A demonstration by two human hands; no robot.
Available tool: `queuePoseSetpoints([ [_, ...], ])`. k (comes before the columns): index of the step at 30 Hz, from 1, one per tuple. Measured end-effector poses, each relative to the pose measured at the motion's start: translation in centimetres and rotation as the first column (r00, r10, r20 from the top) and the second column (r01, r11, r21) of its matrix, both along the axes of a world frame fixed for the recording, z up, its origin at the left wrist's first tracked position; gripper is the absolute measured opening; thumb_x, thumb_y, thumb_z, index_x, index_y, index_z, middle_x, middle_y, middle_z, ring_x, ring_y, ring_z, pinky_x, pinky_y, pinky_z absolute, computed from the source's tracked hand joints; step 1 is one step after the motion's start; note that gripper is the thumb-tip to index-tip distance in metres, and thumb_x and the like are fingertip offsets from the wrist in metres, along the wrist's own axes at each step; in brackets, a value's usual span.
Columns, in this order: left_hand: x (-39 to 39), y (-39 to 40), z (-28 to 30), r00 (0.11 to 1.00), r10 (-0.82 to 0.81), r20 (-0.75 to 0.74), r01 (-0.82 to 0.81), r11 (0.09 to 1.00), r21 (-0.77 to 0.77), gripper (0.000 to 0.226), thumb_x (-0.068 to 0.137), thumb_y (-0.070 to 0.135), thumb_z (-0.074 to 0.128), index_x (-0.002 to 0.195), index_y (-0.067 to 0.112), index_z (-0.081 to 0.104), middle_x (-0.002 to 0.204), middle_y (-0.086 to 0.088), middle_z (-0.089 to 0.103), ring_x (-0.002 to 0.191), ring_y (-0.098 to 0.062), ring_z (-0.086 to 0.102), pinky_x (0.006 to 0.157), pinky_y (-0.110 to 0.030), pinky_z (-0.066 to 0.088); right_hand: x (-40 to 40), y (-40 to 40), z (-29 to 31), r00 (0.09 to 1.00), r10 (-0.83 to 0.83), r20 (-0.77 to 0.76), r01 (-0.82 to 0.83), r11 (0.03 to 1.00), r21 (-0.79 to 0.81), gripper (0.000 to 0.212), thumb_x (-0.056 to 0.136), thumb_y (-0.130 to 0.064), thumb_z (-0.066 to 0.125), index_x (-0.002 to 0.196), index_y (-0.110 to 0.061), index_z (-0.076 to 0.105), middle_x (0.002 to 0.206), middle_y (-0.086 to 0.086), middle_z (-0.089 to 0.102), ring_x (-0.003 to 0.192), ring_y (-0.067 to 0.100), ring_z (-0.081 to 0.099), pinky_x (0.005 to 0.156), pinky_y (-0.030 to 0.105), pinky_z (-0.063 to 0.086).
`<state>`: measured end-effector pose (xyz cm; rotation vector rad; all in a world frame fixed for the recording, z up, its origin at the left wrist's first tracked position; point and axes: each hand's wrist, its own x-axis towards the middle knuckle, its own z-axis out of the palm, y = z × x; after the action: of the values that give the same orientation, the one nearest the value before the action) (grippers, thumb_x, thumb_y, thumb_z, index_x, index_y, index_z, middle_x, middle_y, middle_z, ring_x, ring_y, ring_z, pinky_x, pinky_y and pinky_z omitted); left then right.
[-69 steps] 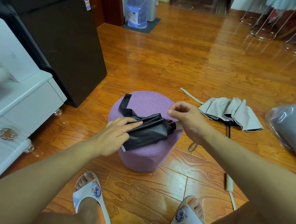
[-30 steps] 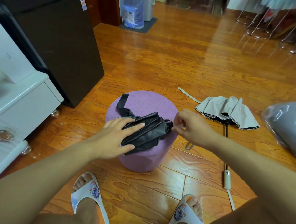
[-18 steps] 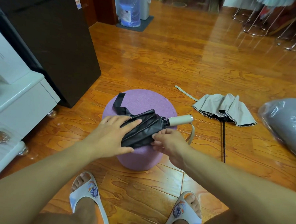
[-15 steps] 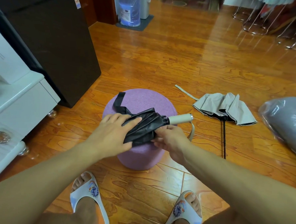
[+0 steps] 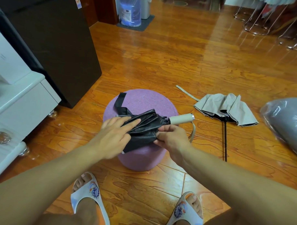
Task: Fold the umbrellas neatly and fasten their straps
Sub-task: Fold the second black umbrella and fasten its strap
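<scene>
On a glossy wooden floor point(image 5: 171, 62) a round purple stool point(image 5: 144, 102) carries the black umbrella point(image 5: 144, 127), whose long axis runs left to right with its cream handle point(image 5: 181, 119) pointing right and slightly away, past the stool's edge. The left hand point(image 5: 113, 136) presses flat, fingers straight, on the bunched canopy, while the right hand point(image 5: 172, 138) has its grip pinched on the fabric edge near the handle. With the black strap point(image 5: 120, 101) lying loose behind, the pleats could spring open if that pressure eases, and the grey umbrella point(image 5: 227, 108) on the floor is unfolded, strap undone.
</scene>
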<state>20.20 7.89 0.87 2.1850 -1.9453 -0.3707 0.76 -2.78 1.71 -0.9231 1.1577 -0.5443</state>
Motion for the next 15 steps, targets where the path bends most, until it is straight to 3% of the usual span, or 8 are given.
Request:
queuePoseSetpoints([
  [2,0.0,0.1,0.0,1.0,-0.011,0.02,0.01,1.0,0.03,0.073,0.086,0.049,0.01,0.159,0.045,0.019,0.161,0.003,0.031,0.147,-0.017,0.021,0.121,-0.037,0.011,-0.6,-1.4,0.2,0.962,0.039,-0.27,-0.128,0.939,-0.32,0.021,0.088,0.009,0.06,0.093,-0.01,0.067,0.09,0.006,0.063,0.075,0.016,0.062,0.064,0.017,0.053],
  [3,0.1,0.1,0.0,0.999,-0.022,0.04,0.02,0.999,0.043,0.074,0.086,0.052,0.011,0.159,0.045,0.016,0.162,0.003,0.03,0.148,-0.018,0.02,0.121,-0.038,0.01,-1.3,-3.0,0.4,0.85,-0.002,-0.526,-0.339,0.764,-0.549,0.022,0.087,0.001,0.062,0.101,-0.015,0.068,0.098,0.002,0.062,0.084,0.015,0.059,0.072,0.017,0.051],
  [4,0.1,0.2,0.0,0.998,-0.032,0.057,0.029,0.998,0.051,0.074,0.086,0.054,0.012,0.159,0.046,0.015,0.162,0.003,0.029,0.148,-0.018,0.02,0.121,-0.038,0.01,-2.2,-4.7,0.5,0.697,-0.081,-0.712,-0.584,0.512,-0.63,0.029,0.086,-0.009,0.065,0.113,-0.019,0.065,0.109,0.001,0.059,0.097,0.019,0.056,0.083,0.027,0.05],
  [5,0.2,0.2,-0.1,0.997,-0.038,0.068,0.034,0.998,0.056,0.074,0.086,0.054,0.012,0.159,0.046,0.014,0.162,0.002,0.029,0.148,-0.019,0.02,0.121,-0.038,0.01,-3.2,-6.5,0.4,0.557,-0.118,-0.822,-0.765,0.314,-0.563,0.041,0.085,-0.019,0.068,0.125,-0.022,0.06,0.119,0.002,0.055,0.11,0.024,0.051,0.092,0.037,0.047],
  [6,0.2,0.1,0.0,0.997,-0.038,0.069,0.034,0.998,0.059,0.074,0.086,0.054,0.011,0.159,0.045,0.015,0.162,0.003,0.03,0.147,-0.018,0.021,0.121,-0.038,0.01,-4.2,-7.9,0.3,0.418,-0.1,-0.903,-0.875,0.221,-0.43,0.051,0.084,-0.028,0.072,0.132,-0.024,0.054,0.125,0.003,0.053,0.117,0.029,0.046,0.097,0.044,0.044],
  [8,0.3,-0.2,0.3,0.998,-0.031,0.052,0.027,0.998,0.062,0.075,0.085,0.052,0.008,0.158,0.046,0.019,0.162,0.005,0.031,0.146,-0.017,0.023,0.12,-0.037,0.011,-5.5,-9.5,-0.6,0.326,0.016,-0.945,-0.935,0.149,-0.321,0.059,0.082,-0.037,0.077,0.133,-0.021,0.051,0.123,0.004,0.055,0.116,0.032,0.047,0.095,0.047,0.042],
  [11,0.8,-0.6,1.1,0.998,-0.043,0.048,0.039,0.997,0.068,0.076,0.084,0.052,0.006,0.157,0.047,0.023,0.16,0.008,0.033,0.144,-0.016,0.028,0.119,-0.038,0.017,-5.8,-10.0,-1.3,0.468,0.166,-0.868,-0.881,0.168,-0.443,0.045,0.085,-0.031,0.078,0.121,-0.016,0.053,0.109,0.003,0.06,0.1,0.026,0.052,0.077,0.037,0.038],
  [15,2.4,-1.2,2.0,0.993,-0.052,0.109,0.045,0.997,0.064,0.071,0.088,0.048,0.011,0.157,0.043,0.028,0.154,0.009,0.041,0.14,-0.016,0.037,0.117,-0.039,0.026,-5.4,-11.0,0.1,0.421,0.393,-0.817,-0.905,0.242,-0.35,0.028,0.091,-0.038,0.072,0.112,-0.022,0.064,0.1,-0.001,0.061,0.092,0.018,0.057,0.077,0.034,0.046],
])
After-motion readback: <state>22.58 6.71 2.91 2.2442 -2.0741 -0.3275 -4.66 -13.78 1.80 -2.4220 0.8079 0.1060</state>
